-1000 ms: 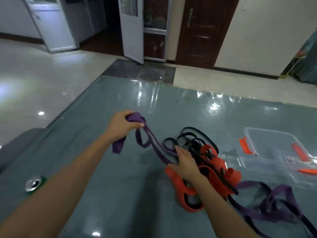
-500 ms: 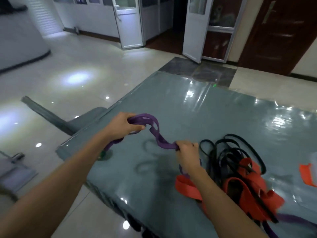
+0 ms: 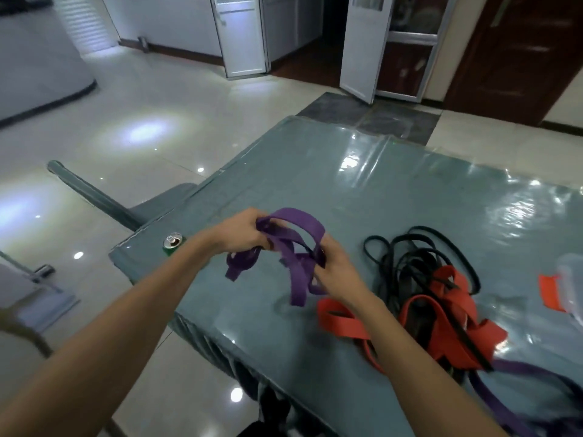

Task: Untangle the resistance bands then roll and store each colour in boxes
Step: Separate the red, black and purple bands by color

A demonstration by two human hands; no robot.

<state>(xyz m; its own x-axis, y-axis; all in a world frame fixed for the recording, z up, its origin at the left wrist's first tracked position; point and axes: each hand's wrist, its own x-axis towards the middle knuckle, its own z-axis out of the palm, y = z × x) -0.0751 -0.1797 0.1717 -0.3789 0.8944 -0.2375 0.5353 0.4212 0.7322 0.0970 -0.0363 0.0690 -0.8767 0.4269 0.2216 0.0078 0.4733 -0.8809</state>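
A purple resistance band (image 3: 295, 247) is bunched in loops between both hands, lifted just above the grey-green table (image 3: 378, 190). My left hand (image 3: 241, 233) grips its left end and a short tail hangs below. My right hand (image 3: 336, 268) holds the other loops, which dangle beneath it. To the right lies a tangle of thin black bands (image 3: 419, 257) and wide red bands (image 3: 441, 307). Another purple band (image 3: 517, 383) trails off at the lower right. A clear plastic box (image 3: 571, 282) with an orange clasp (image 3: 550, 293) shows at the right edge.
A green drink can (image 3: 172, 242) stands at the table's left corner, close to my left forearm. A grey chair (image 3: 126, 203) sits beyond that corner. The table's near edge runs diagonally under my arms, with shiny tiled floor below.
My hands have come closer together, gathering the purple band into bunched loops. My right hand rose off the table. The view swung left, pushing the box to the right edge.
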